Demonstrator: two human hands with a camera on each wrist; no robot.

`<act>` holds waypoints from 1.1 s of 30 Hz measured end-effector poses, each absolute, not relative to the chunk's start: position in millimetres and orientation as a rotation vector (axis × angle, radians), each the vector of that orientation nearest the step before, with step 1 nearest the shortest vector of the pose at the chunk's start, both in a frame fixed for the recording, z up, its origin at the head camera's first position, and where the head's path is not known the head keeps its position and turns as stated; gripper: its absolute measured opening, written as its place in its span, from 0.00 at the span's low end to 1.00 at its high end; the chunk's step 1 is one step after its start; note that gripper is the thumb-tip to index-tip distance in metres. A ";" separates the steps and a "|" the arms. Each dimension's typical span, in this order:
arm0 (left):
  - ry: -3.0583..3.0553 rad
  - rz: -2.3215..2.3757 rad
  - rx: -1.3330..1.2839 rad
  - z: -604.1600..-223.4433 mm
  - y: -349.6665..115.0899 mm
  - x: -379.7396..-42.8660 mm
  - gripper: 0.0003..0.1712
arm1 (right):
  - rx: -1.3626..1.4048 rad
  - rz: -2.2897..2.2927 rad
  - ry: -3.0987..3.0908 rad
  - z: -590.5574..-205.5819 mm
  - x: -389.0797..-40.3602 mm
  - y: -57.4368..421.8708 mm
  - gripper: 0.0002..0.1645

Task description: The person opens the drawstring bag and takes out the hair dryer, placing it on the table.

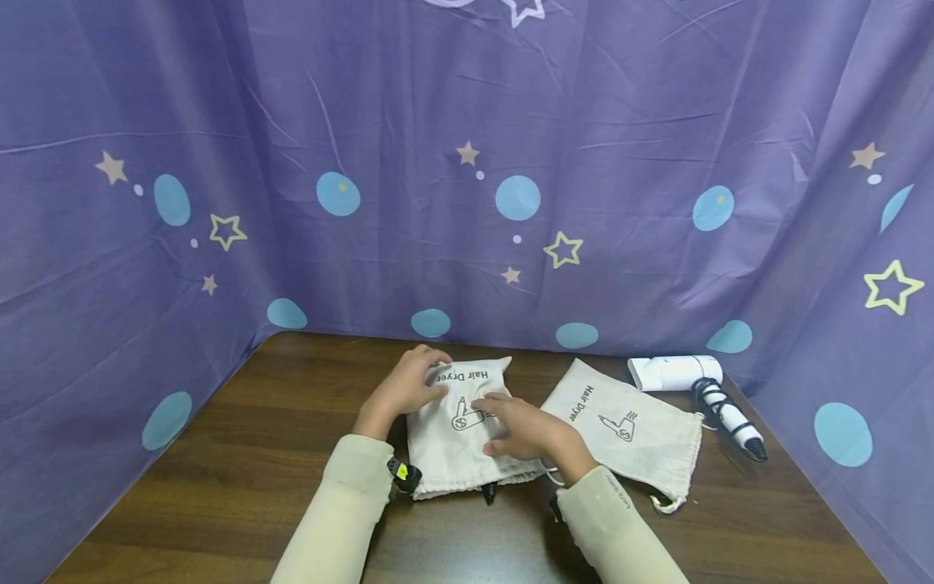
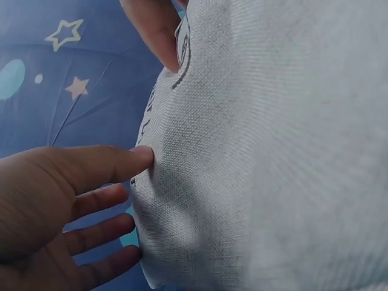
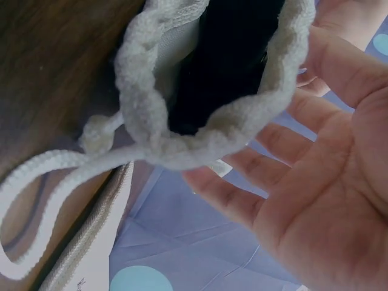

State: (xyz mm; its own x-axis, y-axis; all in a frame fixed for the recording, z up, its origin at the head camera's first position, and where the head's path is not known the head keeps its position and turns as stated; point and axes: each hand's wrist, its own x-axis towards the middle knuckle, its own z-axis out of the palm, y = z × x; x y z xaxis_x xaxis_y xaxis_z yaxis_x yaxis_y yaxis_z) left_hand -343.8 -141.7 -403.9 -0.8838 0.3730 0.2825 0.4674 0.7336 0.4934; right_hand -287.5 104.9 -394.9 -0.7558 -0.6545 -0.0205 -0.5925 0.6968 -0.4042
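Note:
A white cloth drawstring bag [image 1: 456, 454] printed "Hair Dryer" lies on the table with its gathered mouth toward me. A black tip [image 1: 490, 492] sticks out of that mouth. My left hand [image 1: 412, 383] is at the bag's far left side, and in the left wrist view its thumb touches the cloth. Over the bag's right half is my right hand [image 1: 527, 427], fingers extended along the cloth. In the right wrist view the bag's mouth [image 3: 212, 142] gapes, dark inside, with a looped white cord [image 3: 36, 157] hanging from it.
A second "Hair Dryer" bag [image 1: 642, 418] lies flat to the right on the brown wooden table [image 1: 292, 454]. Beyond it rests a white hair dryer [image 1: 679, 373], black cord wound round its handle. A purple curtain [image 1: 409, 162] with stars surrounds the table's back and sides.

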 end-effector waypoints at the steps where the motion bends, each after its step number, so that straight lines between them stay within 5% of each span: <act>1: -2.769 -0.838 -0.683 -404.2 -142.1 -343.9 0.24 | -1.026 -0.569 2.738 -394.8 -287.2 104.6 0.42; 8: -2.836 -0.739 -0.643 -408.1 -143.6 -343.1 0.18 | -1.028 -0.545 2.753 -394.1 -286.3 102.9 0.42; 33: -2.816 -0.592 -0.613 -415.6 -143.2 -345.6 0.27 | -0.991 -0.442 2.859 -391.4 -282.2 97.7 0.39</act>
